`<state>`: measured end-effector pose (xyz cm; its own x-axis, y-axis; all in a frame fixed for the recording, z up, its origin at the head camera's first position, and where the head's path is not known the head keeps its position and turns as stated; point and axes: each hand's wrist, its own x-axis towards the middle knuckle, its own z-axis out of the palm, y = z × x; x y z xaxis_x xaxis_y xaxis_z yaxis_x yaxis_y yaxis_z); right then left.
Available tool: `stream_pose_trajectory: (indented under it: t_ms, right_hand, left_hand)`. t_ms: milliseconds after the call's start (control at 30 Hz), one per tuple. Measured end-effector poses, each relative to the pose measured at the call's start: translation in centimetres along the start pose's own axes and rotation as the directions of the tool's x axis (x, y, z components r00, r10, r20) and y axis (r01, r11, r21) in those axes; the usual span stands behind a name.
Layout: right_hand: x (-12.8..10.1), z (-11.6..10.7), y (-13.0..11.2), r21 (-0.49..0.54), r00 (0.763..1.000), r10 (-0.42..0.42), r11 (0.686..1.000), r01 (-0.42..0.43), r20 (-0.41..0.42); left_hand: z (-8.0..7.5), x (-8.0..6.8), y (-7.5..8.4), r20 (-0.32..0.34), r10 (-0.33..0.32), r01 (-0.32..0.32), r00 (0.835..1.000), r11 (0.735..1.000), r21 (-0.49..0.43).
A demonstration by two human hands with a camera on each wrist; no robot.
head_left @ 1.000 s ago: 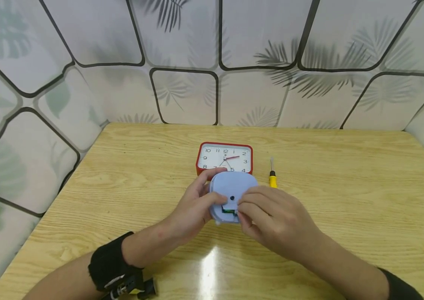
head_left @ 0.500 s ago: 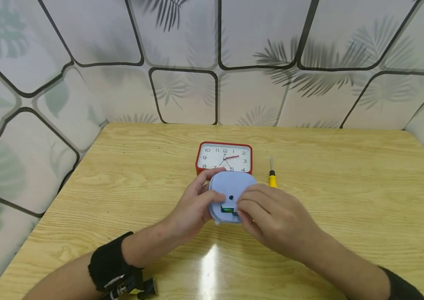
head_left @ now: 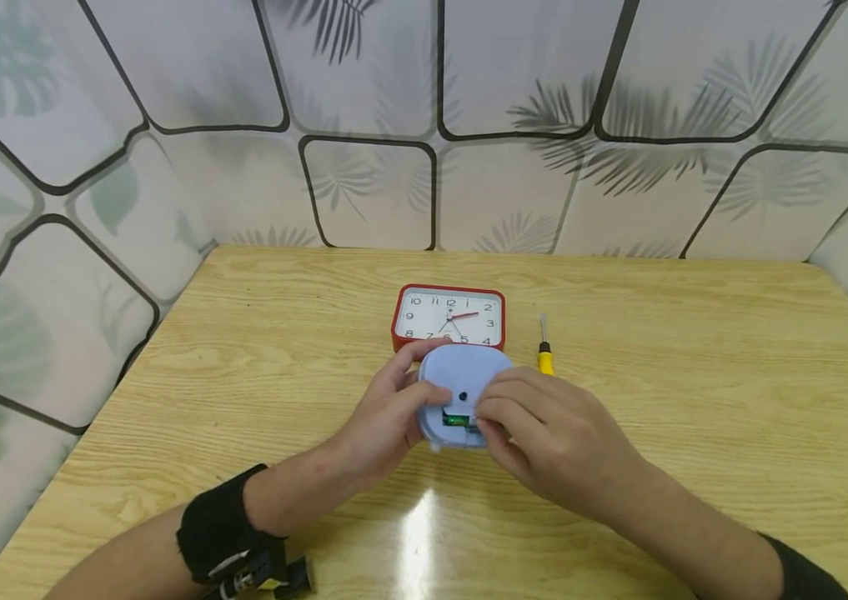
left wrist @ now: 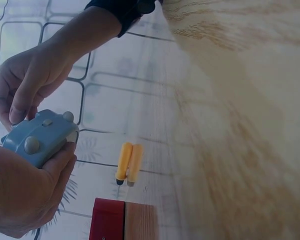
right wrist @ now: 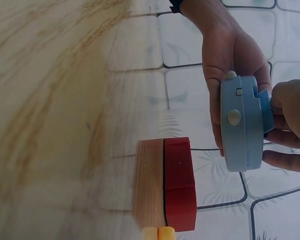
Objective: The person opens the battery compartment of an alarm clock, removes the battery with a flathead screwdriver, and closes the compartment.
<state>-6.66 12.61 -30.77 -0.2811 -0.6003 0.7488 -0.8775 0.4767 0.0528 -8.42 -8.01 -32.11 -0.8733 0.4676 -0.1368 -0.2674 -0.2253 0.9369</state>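
the left hand (head_left: 382, 417) grips the left side of a pale blue clock (head_left: 461, 392), fingers curled round its far edge and thumb lying on its back. the right hand (head_left: 544, 433) pinches at a small cover on the lower part of that back, where a bit of green shows in the opening; the fingertips (head_left: 485, 412) press against the plastic there. in the right wrist view the blue clock (right wrist: 242, 125) is seen edge-on, held up off the wood between the two hands, with a small round knob on its rim. in the left wrist view the same clock (left wrist: 37, 137) sits in the left palm (left wrist: 25, 190) while the right hand (left wrist: 27, 85) reaches onto it from above.

the clock is held over the middle of the tabletop (head_left: 694, 400). just behind it a red clock (head_left: 449, 317) lies face up, nearer the far edge. just to the right of that lies a yellow screwdriver (head_left: 545, 354), its tip towards the far edge.
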Motion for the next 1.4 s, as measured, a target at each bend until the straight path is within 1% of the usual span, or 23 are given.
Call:
stream_pose_trajectory:
  t_ms: [200,467,667,833,1033,1167,1400]
  right_hand:
    - [0.0,0.0,0.0,0.01,1.0,0.004,1.0,-0.004,-0.002]
    - [0.0,-0.1,0.0,0.036,0.999,0.018,0.999,-0.019,0.032]
    - [0.0,-0.3,0.0,0.039,0.999,0.033,0.999,-0.035,0.043]
    - [0.2,-0.6,0.3,0.055,0.999,0.032,0.998,-0.032,-0.004]
    - [0.5,-1.3,0.9,0.065,0.998,0.042,0.997,-0.039,-0.048]
    - [0.6,-1.8,1.3,0.05,0.997,0.05,0.998,-0.047,-0.059]
    - [0.7,-2.3,2.0,0.007,0.994,0.061,0.998,-0.06,-0.087]
  left_hand:
    - [0.0,0.1,-0.1,-0.001,-0.009,0.009,1.0,1.0,0.002]
    - [-0.1,0.1,-0.2,-0.005,-0.013,0.013,1.0,1.0,0.008]
    - [-0.4,0.2,-0.1,-0.004,-0.035,0.035,0.999,0.999,0.014]
    - [-0.5,0.3,-0.1,-0.02,-0.05,0.05,0.999,0.999,0.009]
    - [-0.5,0.4,-0.1,-0.045,-0.046,0.046,0.998,0.999,0.002]
    - [-0.5,0.4,0.0,-0.045,-0.046,0.046,0.998,0.999,0.002]
    - [-0.6,0.5,0.0,-0.051,-0.051,0.049,0.997,0.998,-0.027]
